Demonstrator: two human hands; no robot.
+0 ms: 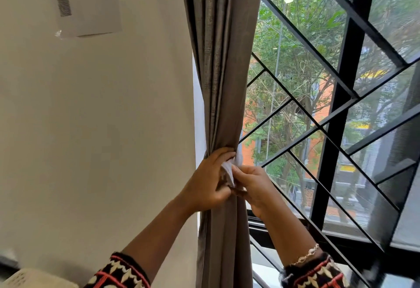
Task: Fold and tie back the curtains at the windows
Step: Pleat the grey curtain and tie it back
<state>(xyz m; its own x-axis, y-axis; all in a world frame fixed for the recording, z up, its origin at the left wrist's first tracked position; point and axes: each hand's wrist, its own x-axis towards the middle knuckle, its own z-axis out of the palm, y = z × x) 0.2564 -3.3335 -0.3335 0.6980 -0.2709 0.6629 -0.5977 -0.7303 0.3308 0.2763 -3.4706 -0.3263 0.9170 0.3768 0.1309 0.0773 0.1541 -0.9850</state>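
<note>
Bottom edge of the frame: two knitted sleeves, black w/ red and cream pattern, and a thin silver chain bracelet on the right wrist. In the bottom left corner sits a cream perforated plastic basket (only its top edge shows). Both forearms reach up to the centre of the frame.

The left hand is curled round the gathered grey-brown fabric curtain, fingers wrapped over the bunch at its narrowest pt. The right hand, just beside the left, pinches a white cloth tie strip betw. thumb and fingers. The strip lies against the curtain's front, betw. the two hands.

The curtain hangs as a tight vertical bundle down the middle of the frame, at the window's left edge, cinched at the hands and looser above and below.

Behind it on the left is a plain white wall w/ a white paper sheet taped in the upper left; its print is blurred. On the right is a black metal window grille w/ diagonal bars. Beyond the glass are green trees and an orange brick building.
</note>
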